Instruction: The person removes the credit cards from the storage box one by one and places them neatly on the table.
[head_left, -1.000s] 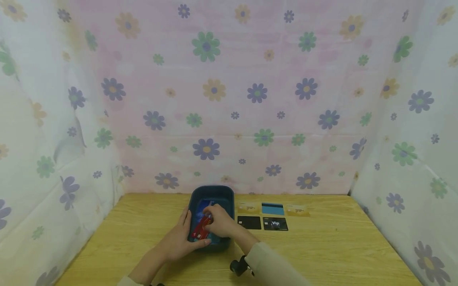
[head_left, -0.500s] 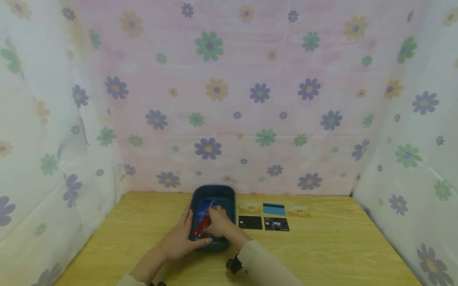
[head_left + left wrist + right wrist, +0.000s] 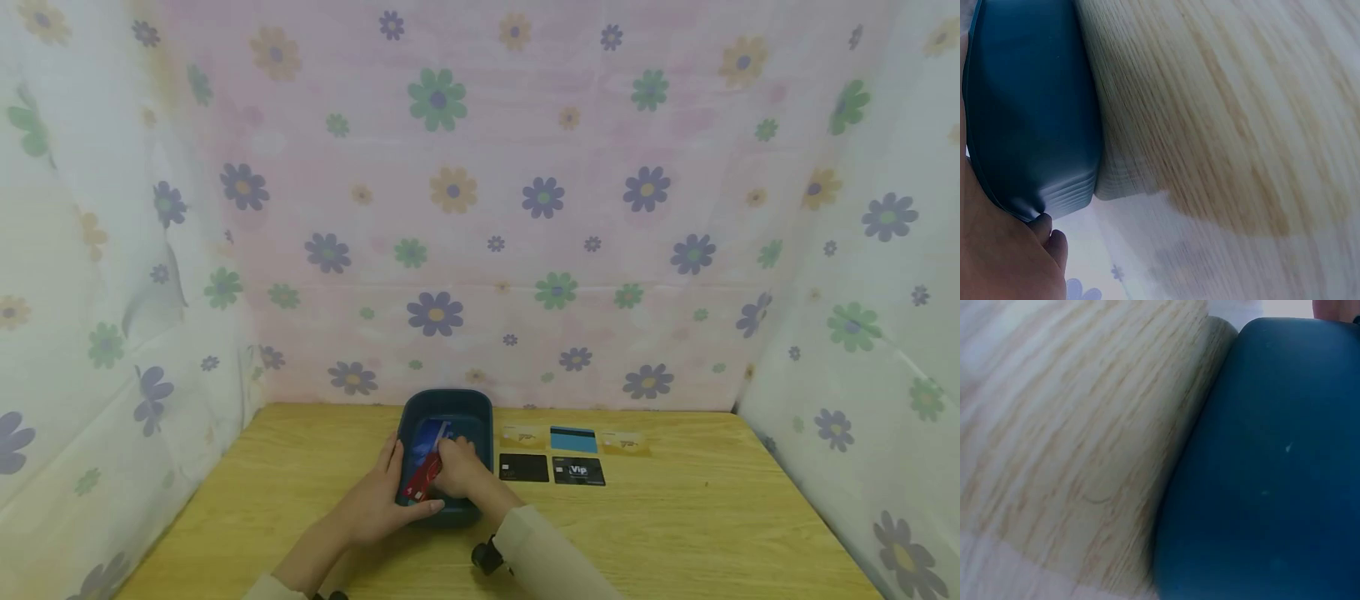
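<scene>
A dark teal plastic box (image 3: 450, 405) stands on the wooden table. My left hand (image 3: 369, 502) holds its near left corner, fingers along the left side and thumb across the front rim. In the left wrist view, fingertips (image 3: 1055, 245) show beside the box's ribbed outer wall. My right hand (image 3: 460, 472) reaches inside the box and pinches a red bank card (image 3: 423, 478), partly covered by the fingers. Under it lies a blue card (image 3: 428, 432) with a light mark. The right wrist view shows mostly the box's outer wall (image 3: 1266, 475).
Right of the box, cards lie in two rows. At the back are a pale gold card (image 3: 521, 436), a blue card with a black stripe (image 3: 573, 440) and another gold card (image 3: 627, 442). Nearer are a plain black card (image 3: 523, 468) and a black Vip card (image 3: 578, 471).
My right hand has shifted slightly within the box, and the red card now shows narrower, with more of the blue card uncovered. The left hand keeps its place on the box.
</scene>
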A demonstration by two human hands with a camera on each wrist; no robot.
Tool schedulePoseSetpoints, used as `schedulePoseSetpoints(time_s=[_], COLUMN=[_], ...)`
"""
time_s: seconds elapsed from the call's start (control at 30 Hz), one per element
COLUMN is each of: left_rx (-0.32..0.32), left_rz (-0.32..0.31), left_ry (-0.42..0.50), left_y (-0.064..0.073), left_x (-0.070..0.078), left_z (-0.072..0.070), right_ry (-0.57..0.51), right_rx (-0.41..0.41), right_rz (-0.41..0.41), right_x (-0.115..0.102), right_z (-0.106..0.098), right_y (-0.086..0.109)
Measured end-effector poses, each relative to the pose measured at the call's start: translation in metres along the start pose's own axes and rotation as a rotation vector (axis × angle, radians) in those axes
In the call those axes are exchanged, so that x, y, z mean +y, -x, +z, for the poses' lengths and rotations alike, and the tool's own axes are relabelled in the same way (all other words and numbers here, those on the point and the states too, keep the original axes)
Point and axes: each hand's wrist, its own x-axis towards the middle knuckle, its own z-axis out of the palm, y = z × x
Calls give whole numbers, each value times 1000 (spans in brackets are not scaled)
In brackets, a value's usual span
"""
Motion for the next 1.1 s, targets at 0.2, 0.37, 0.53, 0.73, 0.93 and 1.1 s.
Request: schedulePoseSetpoints(time_s=[0.2,0.37,0.53,0.73,0.93,1.1], left_rx=[3,5,6,4,-1,-9], left_rz=[2,4,-3,-6,-22,-28], left_ry=[-3,-13,-10,-13,0,12], left_y=[0,0,0,0,0,0], left_x=[0,0,0,-1,0,2], left_z=[1,1,1,2,0,0], right_ry=[-14,-60,-151,-240,-264,-259], right_rx=[37,47,71,79,95,129], right_rz=[-12,-68,-95,-95,-101,-124], right_x=[2,4,7,8,5,4], right_z=[0,0,0,-1,-2,-3], right_y=[0,-1,-1,1,2,4])
